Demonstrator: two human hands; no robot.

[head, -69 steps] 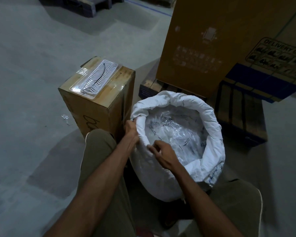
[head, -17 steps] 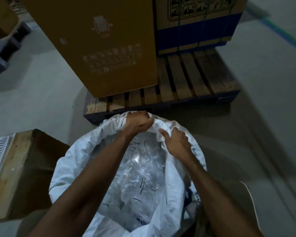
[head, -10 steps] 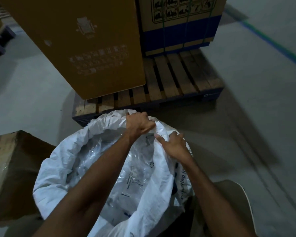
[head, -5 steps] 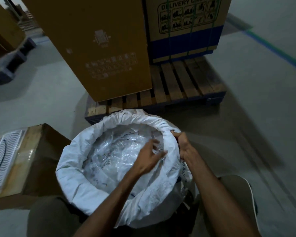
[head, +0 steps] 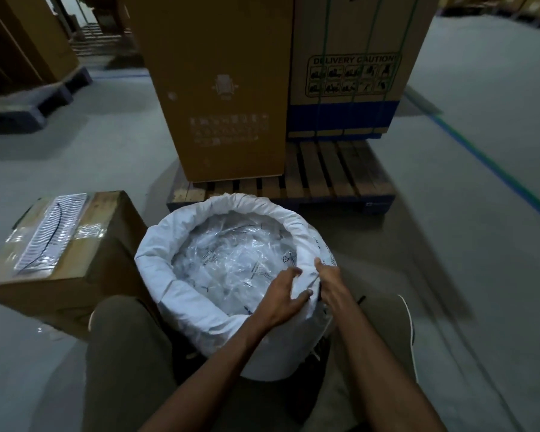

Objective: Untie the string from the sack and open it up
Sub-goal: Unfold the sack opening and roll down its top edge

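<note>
The white woven sack [head: 262, 347] stands upright on the floor between my knees. Its mouth is wide open, and its rim [head: 156, 260] is rolled outward into a thick cuff. Crumpled clear plastic bags [head: 228, 260] fill the inside. My left hand [head: 282, 302] lies over the cuff at its near right side, fingers inside and thumb on the fold. My right hand [head: 329, 282] grips the same stretch of cuff from outside. I see no string on the sack.
A taped cardboard box [head: 66, 254] stands left of the sack, with a white ribbed pack [head: 52, 232] crossed by a thin dark line on top. Behind the sack, a wooden pallet [head: 318, 179] carries a tall brown carton [head: 222, 88] and a strapped carton [head: 353, 73]. Grey concrete floor lies to the right.
Both hands came from the far rim to the near right rim. The cuff now sits rolled evenly all around. The view has lifted and pulled back.
</note>
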